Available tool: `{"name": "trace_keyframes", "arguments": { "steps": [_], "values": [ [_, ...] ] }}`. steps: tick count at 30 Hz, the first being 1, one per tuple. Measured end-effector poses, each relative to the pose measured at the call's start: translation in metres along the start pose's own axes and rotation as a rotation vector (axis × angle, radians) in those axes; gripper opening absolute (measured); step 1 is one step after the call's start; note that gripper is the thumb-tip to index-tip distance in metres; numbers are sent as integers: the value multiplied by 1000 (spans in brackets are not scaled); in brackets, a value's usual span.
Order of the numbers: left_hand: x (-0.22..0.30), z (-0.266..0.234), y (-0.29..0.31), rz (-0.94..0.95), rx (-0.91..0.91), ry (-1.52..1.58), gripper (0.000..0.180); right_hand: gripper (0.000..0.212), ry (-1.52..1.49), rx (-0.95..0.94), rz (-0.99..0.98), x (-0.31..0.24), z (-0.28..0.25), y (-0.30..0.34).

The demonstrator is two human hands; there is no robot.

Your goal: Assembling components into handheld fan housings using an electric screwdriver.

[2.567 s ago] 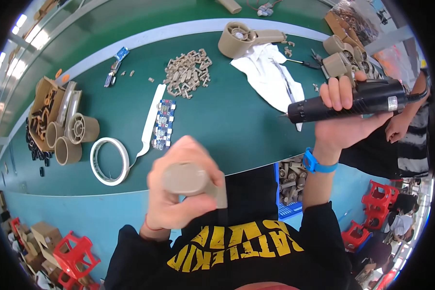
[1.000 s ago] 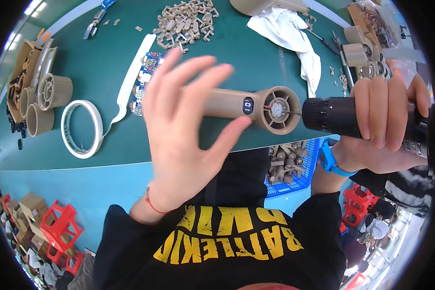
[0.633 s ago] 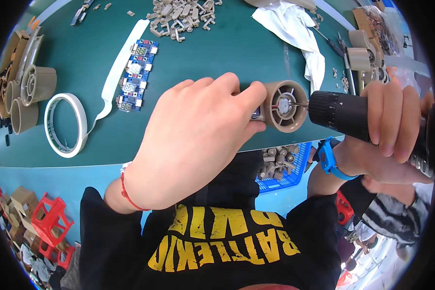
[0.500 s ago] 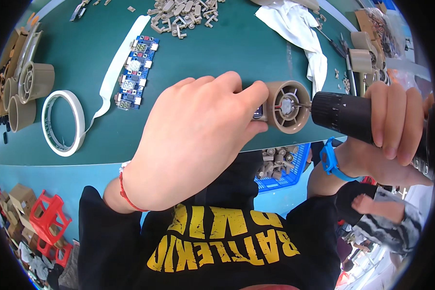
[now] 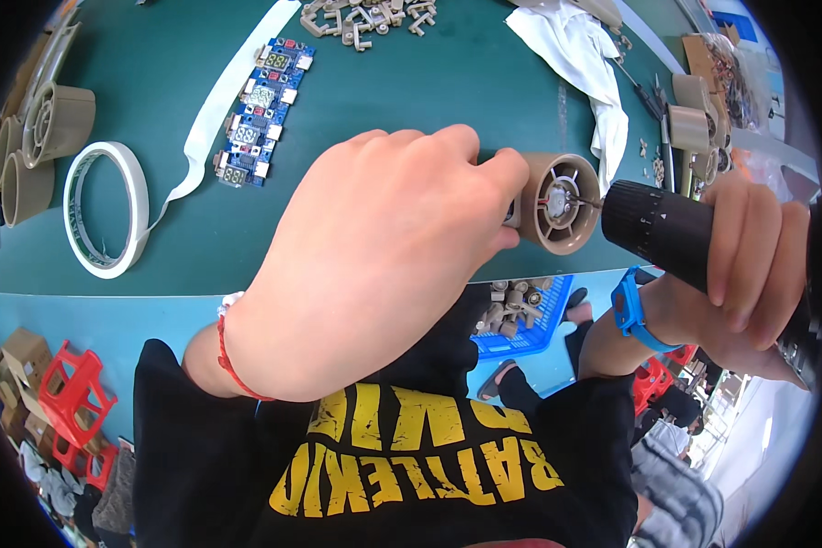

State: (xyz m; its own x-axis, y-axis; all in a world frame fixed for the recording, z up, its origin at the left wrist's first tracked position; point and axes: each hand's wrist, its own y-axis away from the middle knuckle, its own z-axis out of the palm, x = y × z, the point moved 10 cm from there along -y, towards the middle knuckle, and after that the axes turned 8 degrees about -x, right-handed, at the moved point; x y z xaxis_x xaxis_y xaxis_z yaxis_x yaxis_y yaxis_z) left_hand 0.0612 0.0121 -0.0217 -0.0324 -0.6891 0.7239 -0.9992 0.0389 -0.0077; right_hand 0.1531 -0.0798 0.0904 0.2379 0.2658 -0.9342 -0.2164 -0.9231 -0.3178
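My left hand (image 5: 388,228), with a red cord at its wrist, is closed on a beige round fan housing (image 5: 532,205) over the near edge of the table. The housing's open end, with spokes and a pale centre hub, faces right. My right hand (image 5: 753,256), with a blue watch on the wrist, grips a black power screwdriver (image 5: 658,222). Its thin bit points left into the spoked end, by the hub; whether it touches a screw I cannot tell. My left hand hides most of the housing's other end.
Blue circuit boards (image 5: 263,114) lie beside a white tape strip and tape roll (image 5: 108,210). Several beige parts (image 5: 370,16) are heaped at the back. A white cloth (image 5: 571,50) lies right of them. More beige housings (image 5: 59,123) stand left. Below is a blue basket (image 5: 546,333).
My view has shifted slightly, so the table items sit higher and the housing further right. Both hands keep their grips, with the screwdriver still at the housing. The person at lower right has moved.
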Motion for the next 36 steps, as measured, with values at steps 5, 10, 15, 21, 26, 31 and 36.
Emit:
{"name": "trace_keyframes", "arguments": {
  "steps": [5, 10, 15, 21, 26, 31, 36],
  "values": [
    [1, 0, 0, 26, 22, -6, 31, 42, -197, 1, -105, 3, -10, 5],
    [1, -1, 0, 19, 30, -1, 30, 34, -139, 22, -14, 11, -8, -2],
    [0, 0, 1, 9, 20, -29, 30, 27, -339, -84, -74, 10, 1, -2],
    [-1, 1, 0, 9, 14, 5, 29, 20, -341, -276, -52, 8, 4, -4],
    [0, 1, -1, -16, -18, -38, 29, 16, -340, -430, -25, 6, 10, -3],
    [-2, 5, -2, -20, -29, -36, 30, 13, -379, -519, -96, 18, 20, -16],
    [-3, 3, 2, -7, -16, -24, 30, 18, -454, -631, -273, 4, 20, -16]
  ]
}}
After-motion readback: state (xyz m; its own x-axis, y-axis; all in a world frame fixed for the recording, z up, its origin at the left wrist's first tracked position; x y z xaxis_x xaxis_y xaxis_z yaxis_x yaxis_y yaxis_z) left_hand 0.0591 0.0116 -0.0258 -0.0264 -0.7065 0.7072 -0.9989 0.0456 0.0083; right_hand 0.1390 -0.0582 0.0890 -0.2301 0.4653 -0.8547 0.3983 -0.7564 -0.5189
